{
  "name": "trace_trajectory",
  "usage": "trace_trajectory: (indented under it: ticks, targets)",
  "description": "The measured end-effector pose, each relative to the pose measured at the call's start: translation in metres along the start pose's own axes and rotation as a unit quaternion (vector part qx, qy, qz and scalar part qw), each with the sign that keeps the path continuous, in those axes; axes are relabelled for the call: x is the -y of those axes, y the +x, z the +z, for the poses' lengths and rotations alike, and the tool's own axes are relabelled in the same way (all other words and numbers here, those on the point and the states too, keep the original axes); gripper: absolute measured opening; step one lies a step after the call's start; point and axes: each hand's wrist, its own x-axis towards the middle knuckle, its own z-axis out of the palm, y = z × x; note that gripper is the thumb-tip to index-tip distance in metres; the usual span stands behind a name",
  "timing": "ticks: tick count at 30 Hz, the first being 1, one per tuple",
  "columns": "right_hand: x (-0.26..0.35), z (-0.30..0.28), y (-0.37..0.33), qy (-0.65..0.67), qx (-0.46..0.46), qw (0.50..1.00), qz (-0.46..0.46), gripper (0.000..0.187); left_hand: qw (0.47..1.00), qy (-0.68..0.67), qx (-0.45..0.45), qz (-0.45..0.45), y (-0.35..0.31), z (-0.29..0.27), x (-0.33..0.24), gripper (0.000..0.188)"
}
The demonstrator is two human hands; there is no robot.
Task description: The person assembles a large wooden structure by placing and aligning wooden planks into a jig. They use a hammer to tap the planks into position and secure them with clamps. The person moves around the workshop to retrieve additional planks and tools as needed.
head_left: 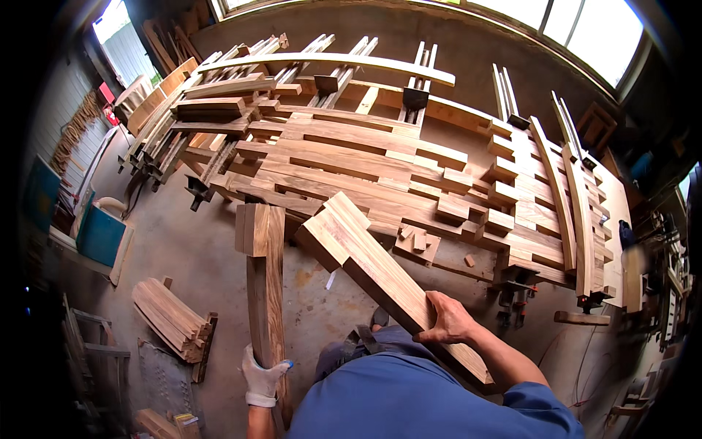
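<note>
Head camera: gloved left hand (262, 377) and bare right hand (447, 320) clamp their fingers on a left beam (265, 293) and a slanting right beam (380, 274) before the slatted wooden assembly (336, 184), where grips nearer each middle would, to my eye, better steady the far ends
</note>
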Motion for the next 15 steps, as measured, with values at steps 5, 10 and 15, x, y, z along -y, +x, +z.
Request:
trace_trajectory:
  ticks: [5, 10, 15]
  targets:
    - [-0.011, -0.025, 0.027, 0.005, -0.017, 1.000, 0.014, 0.092, 0.999, 0.020, 0.025, -0.033, 0.059, 0.013, -0.065, 0.083]
    - [-0.006, -0.050, 0.047, -0.016, -0.024, 0.999, 0.018, 0.089, 0.990, 0.114, 0.041, 0.076, 0.130, 0.013, -0.088, 0.089]
    - [0.023, -0.080, 0.087, -0.073, 0.006, 0.997, 0.036, 0.086, 0.988, 0.111, 0.036, 0.098, 0.215, 0.011, -0.117, 0.089]
